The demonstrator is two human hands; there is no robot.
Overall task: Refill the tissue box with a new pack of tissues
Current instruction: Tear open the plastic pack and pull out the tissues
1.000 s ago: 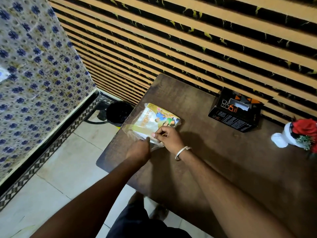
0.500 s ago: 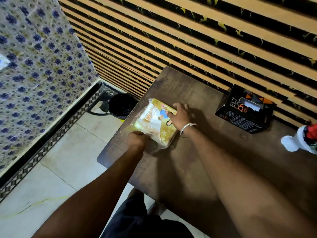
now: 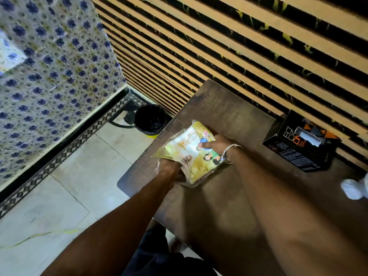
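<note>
The new tissue pack (image 3: 188, 148), in yellow and white printed plastic, lies near the left edge of the brown table (image 3: 229, 116). My left hand (image 3: 171, 166) grips the pack's near end, thumb on top. My right hand (image 3: 216, 144), with a silver bangle at the wrist, holds the pack's far right side. The black tissue box (image 3: 298, 146), with orange marks and a white slot on top, stands apart at the table's right, against the wall.
A black bin (image 3: 150, 119) stands on the tiled floor left of the table, by the striped wall. A white vase (image 3: 353, 189) shows at the right edge of the table. A patterned blue-flower wall is at the left.
My right hand moved from the pack's near edge to its far right side. My left hand took hold of the near end, and the pack turned slightly. The view shifted left.
</note>
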